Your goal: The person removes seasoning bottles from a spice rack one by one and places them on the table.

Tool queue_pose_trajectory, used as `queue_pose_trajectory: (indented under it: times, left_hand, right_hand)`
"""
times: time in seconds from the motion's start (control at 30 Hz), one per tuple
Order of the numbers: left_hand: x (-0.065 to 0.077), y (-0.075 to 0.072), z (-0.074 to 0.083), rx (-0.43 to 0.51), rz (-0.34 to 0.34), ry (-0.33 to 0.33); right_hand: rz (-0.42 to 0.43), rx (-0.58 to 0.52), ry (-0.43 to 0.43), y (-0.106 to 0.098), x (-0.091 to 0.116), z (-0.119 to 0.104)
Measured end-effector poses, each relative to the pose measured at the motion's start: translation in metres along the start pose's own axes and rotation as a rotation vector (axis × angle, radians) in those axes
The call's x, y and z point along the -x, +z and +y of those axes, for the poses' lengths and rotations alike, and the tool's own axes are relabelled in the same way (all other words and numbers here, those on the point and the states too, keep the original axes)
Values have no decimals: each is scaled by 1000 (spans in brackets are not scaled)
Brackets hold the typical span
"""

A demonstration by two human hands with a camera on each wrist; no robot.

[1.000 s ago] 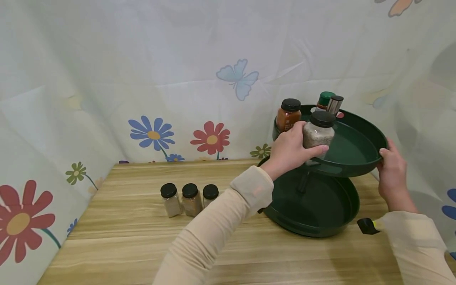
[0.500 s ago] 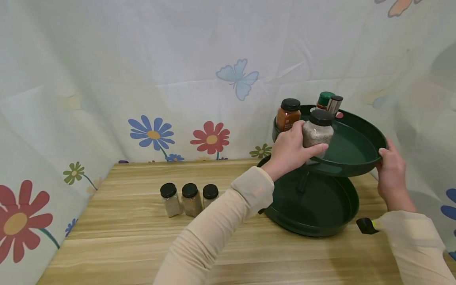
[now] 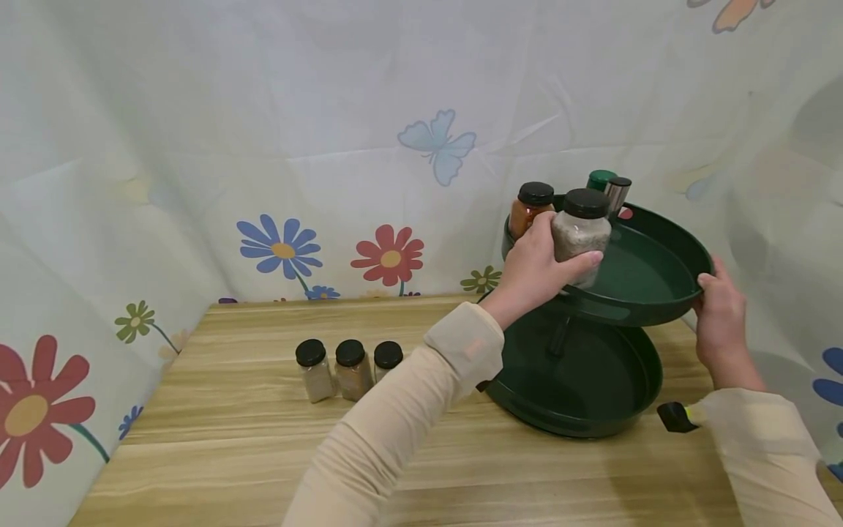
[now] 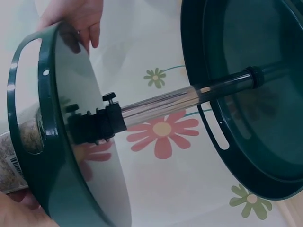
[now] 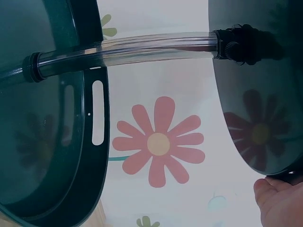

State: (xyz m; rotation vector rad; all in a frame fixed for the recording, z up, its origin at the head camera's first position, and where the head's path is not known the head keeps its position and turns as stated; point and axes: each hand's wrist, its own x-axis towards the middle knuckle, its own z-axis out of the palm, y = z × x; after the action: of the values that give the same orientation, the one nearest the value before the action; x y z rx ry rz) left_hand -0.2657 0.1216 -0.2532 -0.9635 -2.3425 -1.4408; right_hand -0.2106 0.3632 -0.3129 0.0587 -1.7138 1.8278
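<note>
My left hand (image 3: 536,267) grips a clear square spice jar (image 3: 581,238) with a black lid and greyish contents, at the near left rim of the upper green tray (image 3: 658,263). The left wrist view shows the jar (image 4: 29,135) through the tray's handle slot, with part of the hand (image 4: 21,210) below it. On the tray's right side my right hand (image 3: 722,322) grips the rim, its thumb at the edge. An orange-red spice jar (image 3: 530,208), a green-capped jar (image 3: 601,179) and a metallic-topped container (image 3: 617,194) stand on the upper tray, partly hidden.
Below is the lower green tray (image 3: 593,373), joined to the upper one by a clear central post (image 5: 156,47). Three small black-lidded jars (image 3: 353,373) stand in a row on the wooden table (image 3: 230,454), left of the trays. A flowered cloth (image 3: 316,110) hangs behind.
The jar in my left hand has risen slightly and shifted left, now covering more of the containers behind it. My right hand keeps its grip on the rim.
</note>
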Motion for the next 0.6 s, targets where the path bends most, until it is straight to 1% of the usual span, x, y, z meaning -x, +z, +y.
queue_pose_trajectory:
  times: [0.23,0.4,0.6]
  left_hand:
    - [-1,-5,5,72,15,23]
    - [-3,-8,9,82,40,26]
    - [-3,-17,15,118,33,48]
  right_hand:
    - [9,-6,-17,3,1,-1]
    - [1,1,-18,3,1,-1]
    - [10,28,1,2,0,-1]
